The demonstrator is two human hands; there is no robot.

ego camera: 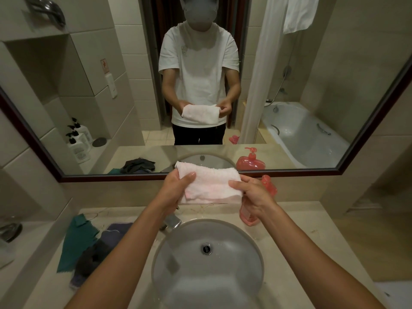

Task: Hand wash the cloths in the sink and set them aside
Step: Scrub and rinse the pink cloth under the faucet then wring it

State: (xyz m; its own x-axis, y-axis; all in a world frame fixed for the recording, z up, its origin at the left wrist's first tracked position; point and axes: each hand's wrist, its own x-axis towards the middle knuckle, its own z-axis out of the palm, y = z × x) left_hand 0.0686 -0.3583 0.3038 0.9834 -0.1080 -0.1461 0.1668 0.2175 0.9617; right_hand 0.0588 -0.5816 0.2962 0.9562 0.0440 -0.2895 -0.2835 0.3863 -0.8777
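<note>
A folded pale pink cloth [211, 185] is held up in the air above the back of the round grey sink [174, 253]. My left hand [176, 188] grips its left end, thumb on top. My right hand [249, 195] pinches its right end. On the counter to the left of the sink lie a teal cloth [75, 239], a purple cloth [116, 229] and a dark grey cloth [91, 259], partly hidden by my left forearm.
A chrome tap [172, 221] stands behind the basin, under the pink cloth. A pink soap dispenser [268, 186] sits at the back right, partly behind my right hand. A large mirror [289, 85] spans the wall. The beige counter [312, 253] runs on to the right.
</note>
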